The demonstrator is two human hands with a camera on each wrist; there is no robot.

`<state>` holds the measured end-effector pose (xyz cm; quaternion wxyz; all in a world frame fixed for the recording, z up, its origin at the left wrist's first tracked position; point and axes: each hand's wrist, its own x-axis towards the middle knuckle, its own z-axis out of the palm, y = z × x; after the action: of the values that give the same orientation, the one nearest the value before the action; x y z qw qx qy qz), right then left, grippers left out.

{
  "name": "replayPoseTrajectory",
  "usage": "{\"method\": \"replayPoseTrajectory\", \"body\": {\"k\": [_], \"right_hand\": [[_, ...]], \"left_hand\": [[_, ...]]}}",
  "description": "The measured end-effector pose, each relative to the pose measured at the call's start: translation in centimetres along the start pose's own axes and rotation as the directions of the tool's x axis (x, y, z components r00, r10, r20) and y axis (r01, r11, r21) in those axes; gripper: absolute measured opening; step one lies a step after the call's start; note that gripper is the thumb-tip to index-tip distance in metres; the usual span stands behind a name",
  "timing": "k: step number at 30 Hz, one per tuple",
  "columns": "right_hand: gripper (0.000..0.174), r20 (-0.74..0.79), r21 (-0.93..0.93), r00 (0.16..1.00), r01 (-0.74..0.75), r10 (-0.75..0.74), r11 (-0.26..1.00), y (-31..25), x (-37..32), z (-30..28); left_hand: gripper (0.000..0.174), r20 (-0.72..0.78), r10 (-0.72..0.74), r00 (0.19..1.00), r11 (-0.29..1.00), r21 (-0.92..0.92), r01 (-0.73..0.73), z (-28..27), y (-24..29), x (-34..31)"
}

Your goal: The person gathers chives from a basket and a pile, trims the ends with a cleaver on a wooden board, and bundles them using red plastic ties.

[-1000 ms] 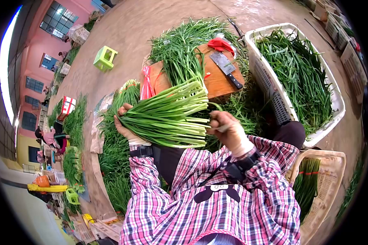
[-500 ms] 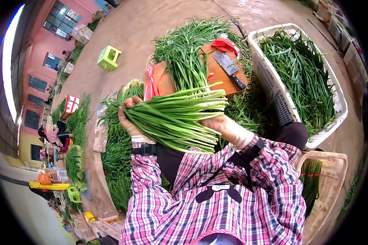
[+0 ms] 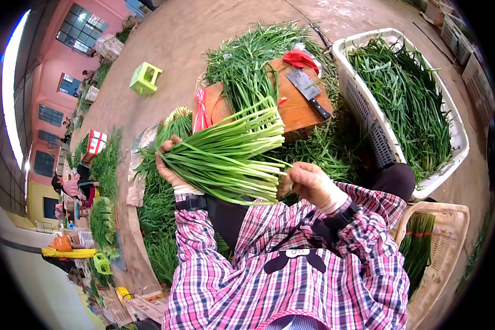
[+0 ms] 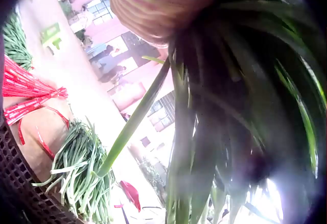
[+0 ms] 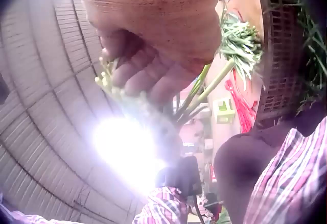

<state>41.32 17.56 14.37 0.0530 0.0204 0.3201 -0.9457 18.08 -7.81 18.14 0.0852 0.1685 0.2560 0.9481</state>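
My left hand (image 3: 171, 165) grips a thick bunch of garlic chives (image 3: 231, 151) near its leafy end, the pale stalk ends fanning out to the right. In the left wrist view the leaves (image 4: 219, 112) hang dark below that hand's fingers. At the pale ends, my right hand (image 3: 312, 186) has its fingers curled and pinches chive stalks. The right wrist view shows stalks (image 5: 217, 86) running in under the right hand (image 5: 148, 55), with pale tips poking out beside its fingers.
Beyond the bunch, a wooden board (image 3: 291, 104) bears more chives, a cleaver (image 3: 304, 88), a red cloth (image 3: 301, 59) and red-white ties (image 3: 202, 111). A white crate (image 3: 344, 77) full of greens stands right, a beige basket (image 3: 443, 242) nearer. A green stool (image 3: 144, 78) is far left.
My right hand reached under the bunch's pale ends half a second ago; now it has drawn back right, pinching stalks. The bunch swung right and back left in my left hand's grip.
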Motion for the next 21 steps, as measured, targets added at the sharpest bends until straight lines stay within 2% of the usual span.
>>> {"method": "replayPoseTrajectory", "body": {"k": [1, 2, 3, 5, 6, 7, 8, 9, 11, 12, 13, 14, 15, 16, 17, 19, 21], "right_hand": [[0.033, 0.075, -0.047, 0.997, -0.004, 0.007, 0.999, -0.9, -0.7, -0.4], [0.034, 0.027, -0.185, 0.999, -0.036, 0.042, 0.982, -1.9, -1.6, -0.8], [0.037, 0.002, -0.344, 0.998, -0.052, 0.056, 0.938, -2.7, -2.5, -1.4], [0.030, -0.113, -0.632, 0.978, -0.208, 0.177, 0.747, -4.8, -3.8, -2.1], [0.024, -0.138, -0.922, 0.982, -0.174, 0.126, 0.345, -5.1, -4.3, -2.8], [0.017, -0.135, -0.982, 0.988, -0.124, 0.070, -0.144, -5.3, -4.8, -3.5], [0.025, -0.141, -0.846, 0.988, -0.092, 0.055, -0.525, -4.9, -4.7, -4.8], [0.042, -0.108, -0.732, 0.992, -0.118, -0.057, -0.671, -5.1, -4.2, -3.8], [0.053, 0.116, -0.974, 0.950, 0.052, -0.289, -0.219, -4.7, -3.4, -3.0], [0.055, -0.015, -0.999, 0.960, -0.004, -0.280, 0.041, -4.7, -2.8, -1.3], [0.058, -0.123, -0.905, 0.967, -0.016, -0.225, 0.425, -4.1, -2.0, -0.9], [0.057, -0.161, -0.757, 0.960, 0.029, -0.229, 0.653, -3.1, -1.1, -0.7], [0.056, -0.190, -0.557, 0.958, 0.077, -0.217, 0.827, -2.2, -0.2, -0.8], [0.051, -0.208, -0.568, 0.943, 0.101, -0.261, 0.817, -1.8, 0.5, -0.8], [0.043, -0.223, -0.650, 0.926, 0.090, -0.303, 0.755, -2.3, 0.5, -0.4], [0.036, -0.293, -0.706, 0.874, 0.075, -0.387, 0.704, -3.2, -0.2, -0.8], [0.030, -0.375, -0.691, 0.758, 0.156, -0.534, 0.706, -4.5, -0.8, -1.4]], "left_hand": [[0.030, -0.019, 0.021, 1.000, 0.999, -0.035, -0.021, 0.0, 0.0, -0.1], [0.028, -0.105, 0.024, 0.994, 0.999, -0.023, -0.027, -0.5, 0.4, -0.1], [0.027, -0.119, 0.018, 0.993, 0.999, -0.045, -0.024, -0.9, 0.8, -0.1], [0.026, -0.146, 0.008, 0.989, 0.996, -0.088, -0.021, -1.8, 1.5, 0.0], [0.025, -0.060, -0.001, 0.998, 0.996, -0.088, -0.005, -2.2, 1.9, 0.3], [0.025, -0.074, 0.001, 0.997, 0.996, -0.090, -0.008, -2.7, 2.1, 0.0], [0.025, -0.087, -0.002, 0.996, 0.996, -0.093, -0.006, -2.2, 2.1, -0.2], [0.025, -0.094, -0.009, 0.996, 0.995, -0.101, 0.000, -1.6, 1.8, -0.2], [0.025, -0.023, -0.042, 0.999, 0.989, -0.139, 0.038, -0.8, 1.4, -0.2], [0.026, 0.012, -0.031, 0.999, 0.990, -0.140, 0.033, -1.0, 1.2, 0.0], [0.026, 0.053, -0.017, 0.998, 0.990, -0.141, 0.024, -0.5, 1.0, 0.3], [0.027, 0.110, -0.057, 0.992, 0.997, -0.036, 0.061, 0.1, 0.9, 0.3], [0.027, -0.018, 0.000, 1.000, 0.998, -0.063, -0.001, 0.5, 0.5, 0.4], [0.028, -0.070, -0.006, 0.998, 0.998, -0.070, 0.001, 0.9, 0.3, 0.6], [0.029, -0.122, -0.005, 0.992, 0.997, -0.079, -0.005, 2.1, 0.2, 0.7], [0.026, -0.078, -0.069, 0.995, 0.997, 0.033, 0.072, 4.8, 0.3, 0.5], [0.023, -0.135, -0.084, 0.987, 0.987, 0.128, 0.101, 5.0, 0.7, 1.6]]}}
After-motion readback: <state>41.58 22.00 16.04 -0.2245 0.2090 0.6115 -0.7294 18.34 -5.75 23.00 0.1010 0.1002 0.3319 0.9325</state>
